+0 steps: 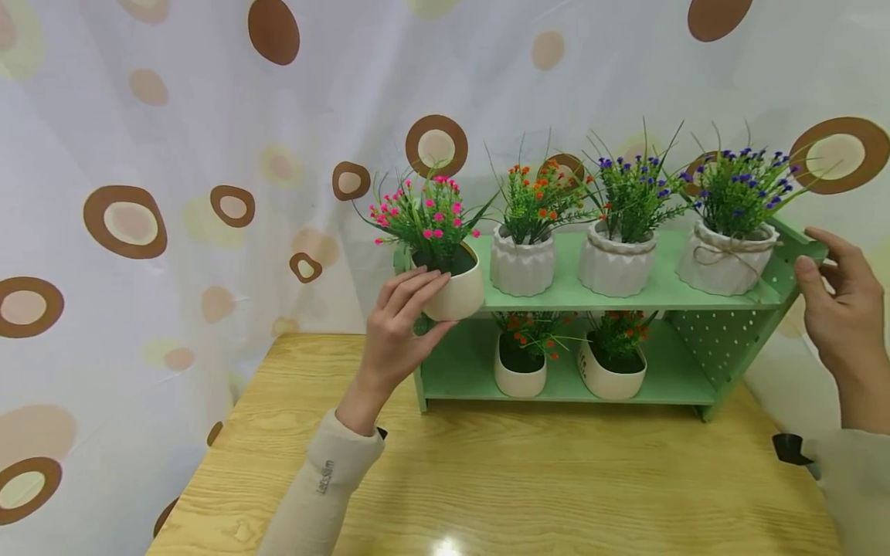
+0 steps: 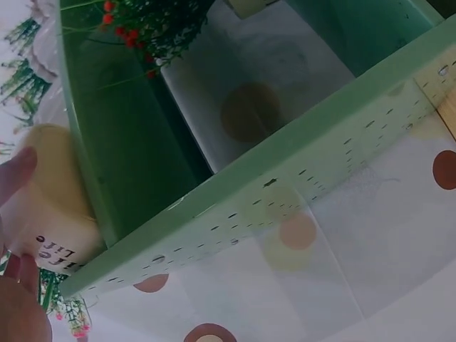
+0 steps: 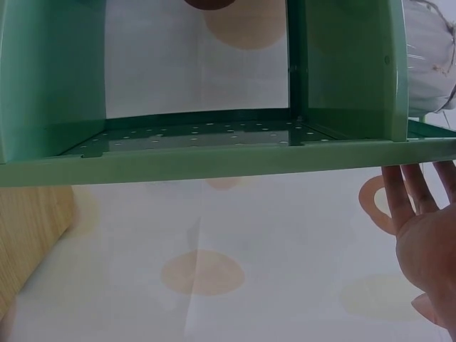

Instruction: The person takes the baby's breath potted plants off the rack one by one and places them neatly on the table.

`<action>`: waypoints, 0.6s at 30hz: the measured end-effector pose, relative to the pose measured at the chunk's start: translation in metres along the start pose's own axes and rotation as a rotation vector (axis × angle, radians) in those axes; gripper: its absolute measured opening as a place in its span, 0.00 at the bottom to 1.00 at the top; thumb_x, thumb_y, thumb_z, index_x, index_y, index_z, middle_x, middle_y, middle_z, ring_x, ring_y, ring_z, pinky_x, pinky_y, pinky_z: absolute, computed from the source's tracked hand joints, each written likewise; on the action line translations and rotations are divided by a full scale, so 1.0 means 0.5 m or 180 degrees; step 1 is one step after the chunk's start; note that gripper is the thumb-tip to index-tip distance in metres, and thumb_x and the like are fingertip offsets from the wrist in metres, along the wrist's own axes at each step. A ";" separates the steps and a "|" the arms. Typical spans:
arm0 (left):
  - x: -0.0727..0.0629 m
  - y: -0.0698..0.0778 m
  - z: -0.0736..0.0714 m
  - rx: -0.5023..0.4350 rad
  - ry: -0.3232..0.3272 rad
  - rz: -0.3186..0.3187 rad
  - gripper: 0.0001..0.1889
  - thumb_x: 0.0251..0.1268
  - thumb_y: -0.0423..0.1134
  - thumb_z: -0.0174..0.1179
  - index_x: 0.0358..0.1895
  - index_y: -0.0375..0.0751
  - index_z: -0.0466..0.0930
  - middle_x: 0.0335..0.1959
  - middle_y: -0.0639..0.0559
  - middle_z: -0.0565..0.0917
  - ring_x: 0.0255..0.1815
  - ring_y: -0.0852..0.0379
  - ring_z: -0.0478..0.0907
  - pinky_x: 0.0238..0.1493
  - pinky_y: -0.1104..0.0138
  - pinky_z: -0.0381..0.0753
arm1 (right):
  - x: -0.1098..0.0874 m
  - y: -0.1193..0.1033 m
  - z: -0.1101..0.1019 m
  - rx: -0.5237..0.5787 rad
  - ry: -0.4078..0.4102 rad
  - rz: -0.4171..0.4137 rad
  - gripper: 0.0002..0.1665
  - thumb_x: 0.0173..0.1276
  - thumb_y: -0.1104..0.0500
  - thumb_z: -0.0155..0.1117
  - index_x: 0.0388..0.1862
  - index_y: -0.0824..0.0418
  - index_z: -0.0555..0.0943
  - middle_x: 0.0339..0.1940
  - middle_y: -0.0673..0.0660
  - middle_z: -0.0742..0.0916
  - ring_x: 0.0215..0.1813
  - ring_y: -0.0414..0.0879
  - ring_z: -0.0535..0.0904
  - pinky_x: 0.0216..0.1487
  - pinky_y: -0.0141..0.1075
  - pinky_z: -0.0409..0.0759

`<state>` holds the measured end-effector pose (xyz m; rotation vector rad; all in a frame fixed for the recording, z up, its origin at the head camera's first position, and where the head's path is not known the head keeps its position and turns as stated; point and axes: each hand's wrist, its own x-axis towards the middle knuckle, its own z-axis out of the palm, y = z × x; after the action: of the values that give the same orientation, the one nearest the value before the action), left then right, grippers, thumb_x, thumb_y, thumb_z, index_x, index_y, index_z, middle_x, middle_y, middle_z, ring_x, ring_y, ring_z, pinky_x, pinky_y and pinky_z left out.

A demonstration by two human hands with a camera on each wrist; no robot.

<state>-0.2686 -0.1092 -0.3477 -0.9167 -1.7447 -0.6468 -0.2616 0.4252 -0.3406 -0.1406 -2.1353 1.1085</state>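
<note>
My left hand (image 1: 403,324) grips a cream flower pot (image 1: 459,289) of pink artificial flowers (image 1: 431,212), fingers at its rim and thumb low on its side. The pot tilts slightly at the left end of the green shelf's upper board (image 1: 542,297); whether its base touches the board cannot be told. In the left wrist view, black lettering shows on the pot (image 2: 53,192). At the shelf's right side panel (image 1: 779,266), my right hand (image 1: 844,309) touches the upper part. Its fingers (image 3: 399,196) reach the panel's outer side fairly straight in the right wrist view.
Along the upper board stand white ribbed pots with orange flowers (image 1: 521,266) and purple flowers (image 1: 617,266), one tied with twine (image 1: 726,262). Two cream pots (image 1: 521,378) with red-orange flowers sit on the lower board (image 1: 452,378). The shelf stands on a wooden table (image 1: 528,479) before a patterned curtain (image 1: 208,100).
</note>
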 end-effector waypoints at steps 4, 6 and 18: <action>0.000 0.005 -0.009 -0.0054 0.0039 -0.0006 0.36 0.43 0.33 0.85 0.61 0.38 0.83 0.57 0.42 0.84 0.65 0.43 0.76 0.67 0.57 0.82 | -0.002 -0.001 0.000 0.0016 -0.0007 0.0002 0.27 0.85 0.50 0.47 0.80 0.35 0.66 0.66 0.29 0.72 0.67 0.29 0.71 0.65 0.18 0.69; 0.000 0.007 -0.014 -0.0091 0.0047 -0.0016 0.35 0.43 0.33 0.85 0.61 0.38 0.83 0.57 0.42 0.84 0.65 0.43 0.76 0.67 0.57 0.81 | -0.003 -0.002 0.000 0.0005 -0.0015 0.0005 0.27 0.85 0.50 0.47 0.80 0.35 0.66 0.66 0.28 0.71 0.67 0.28 0.70 0.67 0.19 0.69; 0.004 0.036 -0.059 -0.0260 0.0109 -0.0006 0.37 0.39 0.31 0.86 0.60 0.38 0.84 0.56 0.41 0.84 0.65 0.43 0.77 0.67 0.56 0.82 | -0.001 -0.002 0.002 0.0052 -0.0001 -0.0004 0.27 0.85 0.50 0.47 0.80 0.36 0.66 0.64 0.28 0.72 0.65 0.28 0.71 0.59 0.17 0.70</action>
<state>-0.2383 -0.1213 -0.3360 -0.9548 -1.6993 -0.7356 -0.2616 0.4235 -0.3405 -0.1315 -2.1259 1.1253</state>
